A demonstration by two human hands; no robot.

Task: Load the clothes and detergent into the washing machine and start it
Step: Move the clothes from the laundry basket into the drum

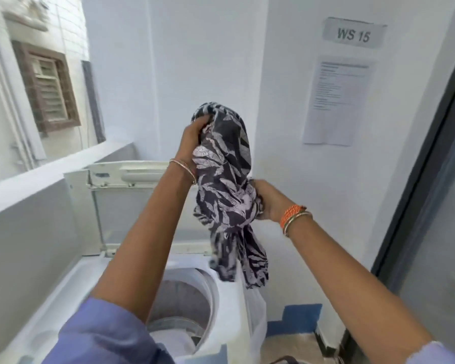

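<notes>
White walls all round, with a low ledge [50,174] at left and a louvred window [47,88] beyond it on a neighbouring wall. Dark-framed glass door [431,206] along the right edge. On the far right wall, a grey sign [353,34] reading "WS 15" above a printed sheet [338,101], text too small to read.

Top-loading washing machine [63,298] near and low at centre-left, lid [108,206] raised upright at the far side, drum [184,298] open, something pale lying low inside. Blue tape marks [300,316] on the floor just right of the machine.

Dark garment with a pale leaf print [226,190] held up in the air, above the right rim of the machine, its lower end dangling just over that rim, not yet inside the drum.

Left hand [195,135] raised high, fingers curled into the top of the cloth, thin bangles at the wrist. Right hand [267,200] lower and to the right, gripping a bunched fold at the garment's middle, orange thread and bangles at the wrist. Lilac sleeves [103,334] at the near edge.
</notes>
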